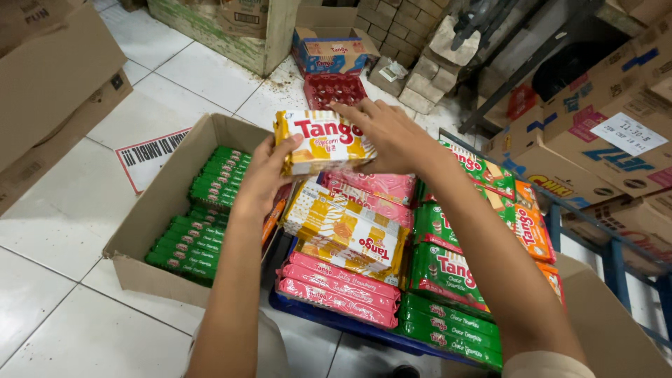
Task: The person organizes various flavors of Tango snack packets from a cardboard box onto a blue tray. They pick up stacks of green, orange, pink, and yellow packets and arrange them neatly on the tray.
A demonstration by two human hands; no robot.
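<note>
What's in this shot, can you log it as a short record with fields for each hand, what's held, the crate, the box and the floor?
left hand: grips the left end of the yellow wafer pack
right hand: fingers spread over the pack's right end
held item: one yellow and white pack, lifted above the stack
blue crate: stacked pink packs, yellow packs, green packs, orange packs
cardboard box: open, rows of slim green packs
floor: white tiles
</note>
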